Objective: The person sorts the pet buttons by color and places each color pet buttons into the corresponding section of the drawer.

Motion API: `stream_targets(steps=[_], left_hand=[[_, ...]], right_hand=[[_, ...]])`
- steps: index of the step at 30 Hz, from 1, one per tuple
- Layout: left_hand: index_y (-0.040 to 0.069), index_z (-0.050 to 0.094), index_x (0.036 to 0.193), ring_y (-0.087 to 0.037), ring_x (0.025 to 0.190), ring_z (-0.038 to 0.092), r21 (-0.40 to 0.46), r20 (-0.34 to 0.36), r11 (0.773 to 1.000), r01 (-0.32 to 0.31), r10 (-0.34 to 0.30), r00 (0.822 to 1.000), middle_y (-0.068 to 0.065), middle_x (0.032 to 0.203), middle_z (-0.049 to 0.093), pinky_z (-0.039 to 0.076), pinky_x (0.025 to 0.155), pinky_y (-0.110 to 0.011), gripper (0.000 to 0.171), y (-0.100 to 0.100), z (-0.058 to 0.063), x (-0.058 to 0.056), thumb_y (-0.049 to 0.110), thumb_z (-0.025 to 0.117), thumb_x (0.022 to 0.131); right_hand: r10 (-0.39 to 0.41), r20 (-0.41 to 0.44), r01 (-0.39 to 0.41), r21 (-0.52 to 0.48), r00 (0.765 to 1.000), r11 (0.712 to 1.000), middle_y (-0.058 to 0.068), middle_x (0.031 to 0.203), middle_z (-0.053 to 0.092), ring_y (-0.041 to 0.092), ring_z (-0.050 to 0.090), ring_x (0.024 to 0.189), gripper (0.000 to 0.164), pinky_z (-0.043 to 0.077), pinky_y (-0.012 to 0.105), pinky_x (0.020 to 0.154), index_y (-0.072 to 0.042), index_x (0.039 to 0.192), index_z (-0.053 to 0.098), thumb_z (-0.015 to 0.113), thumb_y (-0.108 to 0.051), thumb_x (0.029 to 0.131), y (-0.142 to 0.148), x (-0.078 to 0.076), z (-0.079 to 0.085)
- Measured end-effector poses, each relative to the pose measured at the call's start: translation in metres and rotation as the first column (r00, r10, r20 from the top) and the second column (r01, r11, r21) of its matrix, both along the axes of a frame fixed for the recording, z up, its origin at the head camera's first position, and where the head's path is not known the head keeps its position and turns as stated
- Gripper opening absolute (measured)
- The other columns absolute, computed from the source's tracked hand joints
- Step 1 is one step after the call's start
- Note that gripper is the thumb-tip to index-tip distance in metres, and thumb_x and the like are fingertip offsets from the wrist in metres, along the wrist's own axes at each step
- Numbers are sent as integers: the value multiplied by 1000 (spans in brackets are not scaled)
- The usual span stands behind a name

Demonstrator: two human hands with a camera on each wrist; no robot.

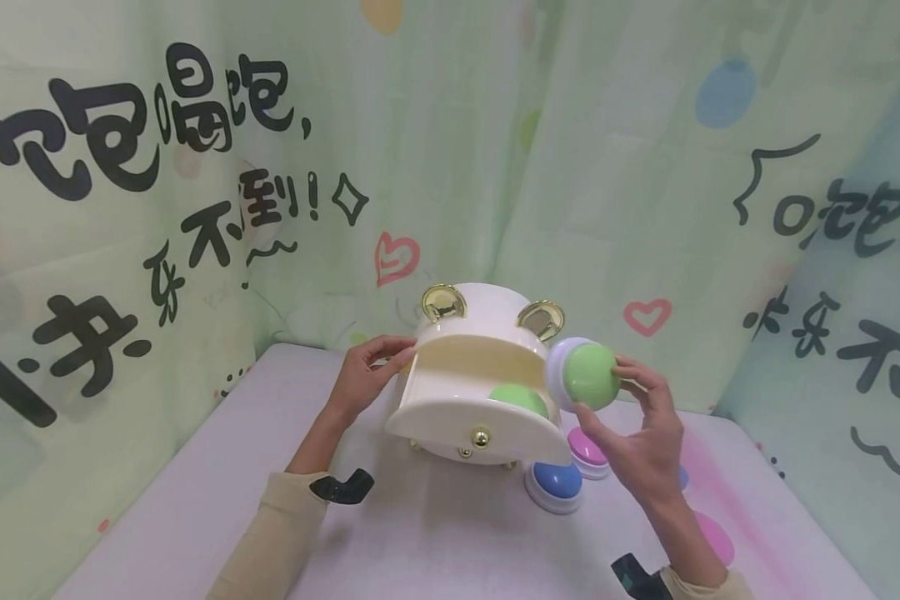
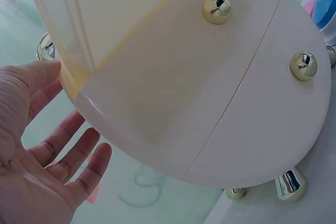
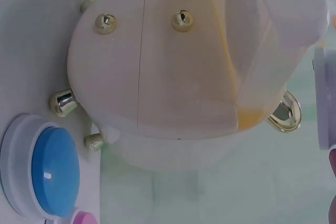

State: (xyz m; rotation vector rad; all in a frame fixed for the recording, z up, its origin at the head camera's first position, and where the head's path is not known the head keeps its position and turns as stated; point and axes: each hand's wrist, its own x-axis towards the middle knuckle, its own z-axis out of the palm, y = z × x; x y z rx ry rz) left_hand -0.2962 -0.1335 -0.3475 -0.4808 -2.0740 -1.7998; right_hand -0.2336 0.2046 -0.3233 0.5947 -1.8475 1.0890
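- Nearest you, a pink button (image 1: pixel 714 537) lies at 4 o'clock from the cream box (image 1: pixel 450 419), partly hidden by your right forearm.
- A blue button (image 1: pixel 558 482) sits at 5 o'clock, a pink-domed button (image 1: pixel 587 448) just beyond.
- At 3 o'clock, just beside the box, your right hand (image 1: pixel 647 435) pinches a green-domed button (image 1: pixel 592 377), thumb and bent fingers parted no wider than the button. It probably handles light and stiff, its dome slippery; the base looks the surer hold. Glossy green on white, it tilts sideways.
- At 9 o'clock, your left hand (image 1: pixel 363 375), fingers loosely parted, touches the box's edge.
- Gold-eared, shiny and likely rigid, the box holds a second green dome (image 1: pixel 520 397).
- Behind hangs a lettered curtain (image 1: pixel 487 183).
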Motion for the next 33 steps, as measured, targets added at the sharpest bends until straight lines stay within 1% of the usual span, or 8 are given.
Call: stream_targets(steps=[3,7,11,14,18,24,27,33], left_hand=[[-2,70,123,-35,119,63,1,4,1000,2,-2,1000,-21,123,70,53,90,-33,27,0,0,0,11,67,100],[-3,70,123,-35,118,63,0,3,1000,2,-2,1000,-22,122,70,53,90,-33,27,0,1,1,11,67,100],[-3,70,122,-35,117,64,1,-7,1000,1,-1,1000,-22,121,70,53,90,-33,27,0,1,1,11,67,99],[-3,70,122,-35,116,64,2,-11,1000,3,-3,1000,-22,120,71,53,90,-34,27,0,1,0,11,67,99],[-4,70,121,-34,115,64,4,-10,1000,3,-3,1000,-22,120,71,53,89,-34,26,0,2,1,10,67,99],[-4,71,120,-34,115,64,2,-1,1000,-1,1,1000,-23,119,70,53,89,-33,25,1,4,4,8,67,99],[-4,70,121,-34,115,64,-6,5,1000,-1,2,1000,-23,120,70,53,89,-33,25,0,0,-1,8,67,99],[-2,70,123,-34,117,63,-1,1,1000,0,0,1000,-21,122,70,54,89,-34,27,-4,-18,-23,10,67,100]], right_hand=[[18,-7,-18,29,1000,999,25,129,60,3,54,126,62,42,17,105,16,121,56,81,20,64,-2,1,3],[43,-27,-41,73,999,996,28,130,59,4,54,126,67,42,16,105,14,121,57,84,19,61,4,-11,-2],[80,-14,-77,119,997,990,22,132,61,6,55,127,69,44,16,104,9,123,58,88,15,61,8,-16,-1],[116,28,-119,148,993,982,18,133,62,5,55,127,71,45,16,103,6,125,58,90,14,62,9,-16,2],[158,86,-171,178,984,969,17,133,62,4,55,126,70,45,16,102,7,124,57,89,15,63,8,-17,7],[160,177,-197,219,971,956,14,135,62,2,54,126,65,44,14,101,1,125,58,90,8,69,5,-18,13],[157,225,-208,228,962,951,10,135,62,1,54,126,63,44,14,101,-2,126,58,90,3,72,4,-19,15],[221,302,-295,227,927,928,8,132,62,2,56,122,60,46,15,100,-2,127,59,87,4,75,4,-27,19]])
